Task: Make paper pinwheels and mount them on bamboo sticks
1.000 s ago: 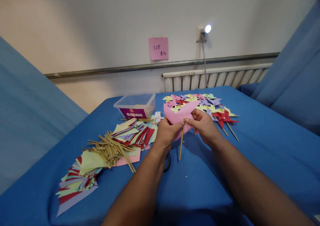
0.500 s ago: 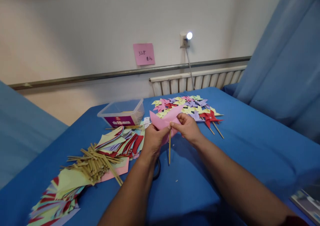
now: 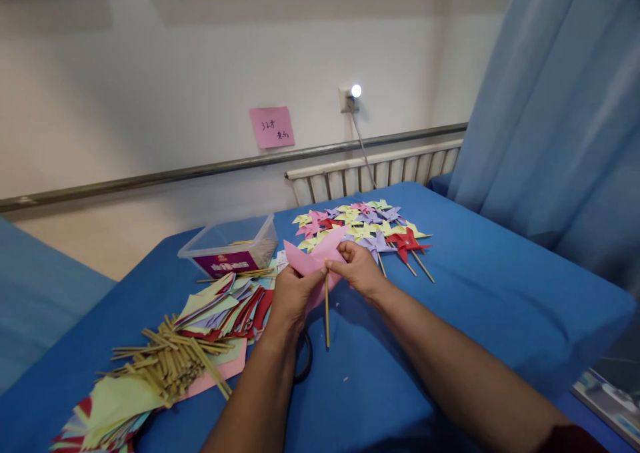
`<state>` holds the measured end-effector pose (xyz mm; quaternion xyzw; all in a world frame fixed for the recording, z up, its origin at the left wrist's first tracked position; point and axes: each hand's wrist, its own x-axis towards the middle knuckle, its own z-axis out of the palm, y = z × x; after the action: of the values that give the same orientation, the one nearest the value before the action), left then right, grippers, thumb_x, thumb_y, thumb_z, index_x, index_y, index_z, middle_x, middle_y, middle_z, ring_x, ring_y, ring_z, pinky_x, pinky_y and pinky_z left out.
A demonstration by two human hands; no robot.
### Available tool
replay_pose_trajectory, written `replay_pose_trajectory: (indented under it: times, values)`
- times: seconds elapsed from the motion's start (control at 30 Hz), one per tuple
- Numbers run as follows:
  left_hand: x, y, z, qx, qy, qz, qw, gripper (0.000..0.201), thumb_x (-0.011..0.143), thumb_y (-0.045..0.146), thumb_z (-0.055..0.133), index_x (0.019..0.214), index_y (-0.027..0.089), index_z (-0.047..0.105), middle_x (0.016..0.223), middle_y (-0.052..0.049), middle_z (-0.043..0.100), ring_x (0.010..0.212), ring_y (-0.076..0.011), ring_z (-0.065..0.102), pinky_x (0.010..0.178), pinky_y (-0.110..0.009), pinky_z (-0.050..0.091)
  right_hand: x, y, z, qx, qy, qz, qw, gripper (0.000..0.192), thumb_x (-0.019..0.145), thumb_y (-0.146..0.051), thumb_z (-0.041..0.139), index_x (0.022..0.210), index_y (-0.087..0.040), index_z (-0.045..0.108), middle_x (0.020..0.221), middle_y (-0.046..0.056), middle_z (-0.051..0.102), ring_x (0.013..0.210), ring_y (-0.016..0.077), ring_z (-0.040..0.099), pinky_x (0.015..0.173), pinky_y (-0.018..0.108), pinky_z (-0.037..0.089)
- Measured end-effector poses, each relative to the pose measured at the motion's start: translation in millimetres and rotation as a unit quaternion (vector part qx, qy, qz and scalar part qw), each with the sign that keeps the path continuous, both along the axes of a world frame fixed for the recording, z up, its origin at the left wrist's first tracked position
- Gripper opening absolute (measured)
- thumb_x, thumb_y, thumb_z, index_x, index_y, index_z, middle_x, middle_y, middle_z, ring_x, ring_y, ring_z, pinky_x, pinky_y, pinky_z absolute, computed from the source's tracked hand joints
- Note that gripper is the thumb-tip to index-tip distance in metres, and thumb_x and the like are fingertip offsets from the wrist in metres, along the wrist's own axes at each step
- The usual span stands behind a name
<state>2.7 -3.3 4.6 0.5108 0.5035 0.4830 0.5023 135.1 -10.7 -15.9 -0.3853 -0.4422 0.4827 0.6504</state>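
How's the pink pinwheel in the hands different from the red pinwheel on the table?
The pink pinwheel is held up by the left hand and right hand; the red pinwheel lies on the blue tablecloth.
The pink pinwheel looks larger, being nearer; the red pinwheel looks smaller, farther back.
Both are folded paper.

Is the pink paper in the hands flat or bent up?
Bent up: the pink paper rises in pointed flaps between the left hand and right hand. Whether its centre is fastened, I cannot tell.
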Motion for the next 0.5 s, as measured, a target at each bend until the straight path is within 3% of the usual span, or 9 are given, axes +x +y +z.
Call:
replay_pose_trajectory:
  times: [0.3,0.4,0.47,0.5]
  values:
    - [0.1,2.2,-4.5,0.008,0.007,0.008,1.000,0.040,0.048,0.030,0.081,0.080,0.009,0.069,0.070,-0.004,0.066,0.056,-0.0139,0.056,0.056,-0.025,0.045,-4.1,3.3,-5.5,-0.016,-0.010,-0.003,1.000,0.031,0.062,-0.033,0.070,0.081,-0.021,0.049,0.068,-0.004,0.057,0.063,0.0142,0.056,0.059,0.027,0.044]
    - [-2.3,6.3,-8.5,0.027,0.014,0.062,0.998,0.041,0.048,0.032,0.080,0.080,0.009,0.069,0.073,-0.005,0.067,0.059,-0.0152,0.057,0.054,-0.024,0.044,-4.8,-2.9,-6.8,0.015,-0.112,-0.162,0.980,0.041,0.066,-0.036,0.070,0.099,-0.021,0.051,0.098,0.006,0.063,0.094,0.0222,0.060,0.081,0.036,0.048]
    - [-4.9,8.5,-10.3,0.050,0.023,0.115,0.992,0.040,0.050,0.035,0.079,0.079,0.009,0.069,0.073,-0.005,0.066,0.060,-0.0151,0.056,0.053,-0.023,0.042,-6.5,-11.6,-5.6,0.079,-0.219,-0.299,0.925,0.045,0.067,-0.034,0.071,0.105,-0.020,0.052,0.116,0.012,0.057,0.114,0.0266,0.051,0.094,0.042,0.041]
    - [-6.0,9.0,-10.8,0.061,0.027,0.138,0.988,0.040,0.052,0.036,0.078,0.080,0.009,0.069,0.073,-0.005,0.066,0.060,-0.0149,0.056,0.053,-0.023,0.042,-8.2,-16.6,-4.8,0.112,-0.262,-0.318,0.904,0.039,0.071,-0.032,0.069,0.104,-0.020,0.053,0.117,0.012,0.057,0.115,0.0269,0.050,0.095,0.042,0.040]
